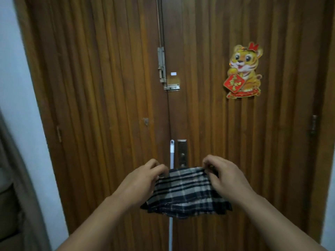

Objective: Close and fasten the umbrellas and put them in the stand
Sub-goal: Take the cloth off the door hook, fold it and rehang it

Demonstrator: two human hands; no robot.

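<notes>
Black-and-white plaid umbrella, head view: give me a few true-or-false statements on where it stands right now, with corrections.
1. Both hands, the left hand and the right hand, grip the black-and-white plaid umbrella. True.
2. The umbrella canopy is spread fully open. False: its fabric is gathered in folds between the hands.
3. A white pole stands against the brown wooden slatted door behind the umbrella. True.
4. The tiger sticker sits on the door's left half. False: it is on the right half.
5. An umbrella stand is in view. False: none shows.
</notes>
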